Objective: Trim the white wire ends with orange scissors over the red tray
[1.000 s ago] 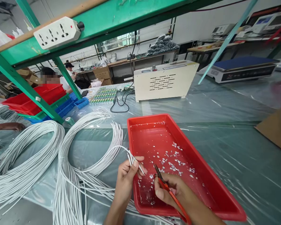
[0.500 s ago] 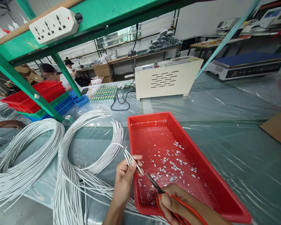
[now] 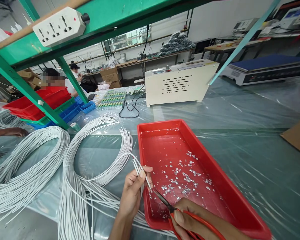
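My left hand (image 3: 133, 190) pinches a few white cables (image 3: 138, 166), with one cable's end pointing down over the near left wall of a red tray (image 3: 162, 143). My right hand (image 3: 187, 216) grips red-handled scissors (image 3: 165, 201). The tips of their dark blades are right at the cable end; whether they touch it I cannot tell. Small silvery scraps (image 3: 186, 190) lie scattered on the tray floor. Left of the tray, a large coil of white cables (image 3: 75, 160) rests on the plastic-covered table, and its strands run beneath my left forearm.
Another cable coil (image 3: 35, 163) lies far left, beside another person's hand (image 3: 18, 132). A cream machine (image 3: 180, 85) stands behind the tray. Stacked bins (image 3: 40, 103) sit behind a slanting green post (image 3: 27, 88). A power strip (image 3: 58, 26) hangs on the green beam overhead.
The held cable's end and the scissors' tips have shifted slightly downward together. The loop of cable behind my left hand bows a little higher. Both hands keep their grip.
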